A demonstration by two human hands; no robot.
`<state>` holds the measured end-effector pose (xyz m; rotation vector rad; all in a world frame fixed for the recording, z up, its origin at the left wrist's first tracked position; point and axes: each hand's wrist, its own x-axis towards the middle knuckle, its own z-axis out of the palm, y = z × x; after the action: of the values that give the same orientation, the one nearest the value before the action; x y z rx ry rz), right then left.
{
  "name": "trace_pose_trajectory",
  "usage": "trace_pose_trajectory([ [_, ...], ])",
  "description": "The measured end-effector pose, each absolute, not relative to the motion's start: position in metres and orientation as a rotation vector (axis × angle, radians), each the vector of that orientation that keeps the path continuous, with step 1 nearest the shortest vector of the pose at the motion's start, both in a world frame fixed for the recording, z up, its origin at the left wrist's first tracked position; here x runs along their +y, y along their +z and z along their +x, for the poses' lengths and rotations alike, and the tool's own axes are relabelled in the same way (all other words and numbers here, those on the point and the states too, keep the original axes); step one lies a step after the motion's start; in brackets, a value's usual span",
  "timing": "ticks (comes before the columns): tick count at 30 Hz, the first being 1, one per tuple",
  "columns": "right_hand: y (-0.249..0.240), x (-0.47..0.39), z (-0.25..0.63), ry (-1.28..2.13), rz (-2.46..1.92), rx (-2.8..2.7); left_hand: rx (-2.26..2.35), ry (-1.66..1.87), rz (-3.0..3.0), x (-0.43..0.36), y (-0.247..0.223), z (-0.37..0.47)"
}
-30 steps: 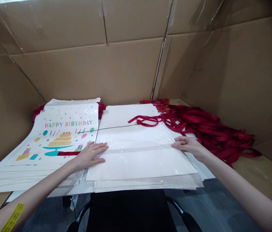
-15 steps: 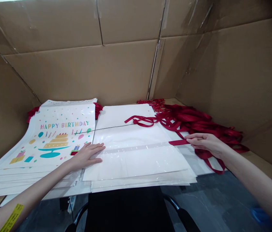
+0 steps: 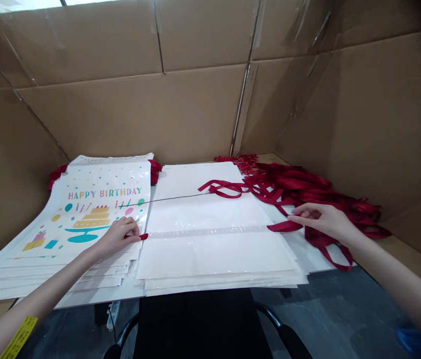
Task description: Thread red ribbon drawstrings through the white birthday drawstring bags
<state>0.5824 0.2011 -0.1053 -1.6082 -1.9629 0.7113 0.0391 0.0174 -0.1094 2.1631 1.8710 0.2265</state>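
My left hand (image 3: 118, 236) is closed at the left edge of the white sheets (image 3: 213, 259), with a short red ribbon end (image 3: 143, 237) poking out from its fingertips. On the right, my right hand (image 3: 322, 220) is pinched over another length of red ribbon (image 3: 284, 227), which curves below the fingers and meets the right edge of the stack. A pale band crosses the top sheet between the two hands. Under my left wrist lie printed "HAPPY BIRTHDAY" sheets (image 3: 94, 174) in a pile.
A heap of red ribbons (image 3: 300, 182) lies at the right, some loops trailing onto the white sheets. A thin dark rod (image 3: 180, 198) lies across both piles. Cardboard walls (image 3: 195, 109) enclose the back and sides. A black chair (image 3: 199, 324) stands at the front edge.
My left hand, earlier flat on the white sheet, has drawn back left and closed on a ribbon end. At the right, the ribbon has gone from straight to slack and curved beneath my fingers.
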Motion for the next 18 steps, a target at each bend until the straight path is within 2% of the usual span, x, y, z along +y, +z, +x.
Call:
trace_pose_trajectory([
  [3, -0.113, 0.182, 0.552, 0.439, -1.346, -2.272, 1.856, 0.234, 2.15, 0.019, -0.108, 0.04],
  [6, -0.128, 0.155, 0.521, 0.502, -1.147, -2.574, 1.866, 0.239, 2.124, 0.019, -0.107, 0.038],
  [12, -0.146, 0.135, 0.509, 0.389, -1.211, -2.804, 1.963, 0.238, 2.101, 0.015, -0.102, 0.01],
  [18, -0.149, 0.14, 0.514, 0.365, -1.204, -2.812, 2.177, 0.207, 1.976, -0.007, -0.085, -0.063],
])
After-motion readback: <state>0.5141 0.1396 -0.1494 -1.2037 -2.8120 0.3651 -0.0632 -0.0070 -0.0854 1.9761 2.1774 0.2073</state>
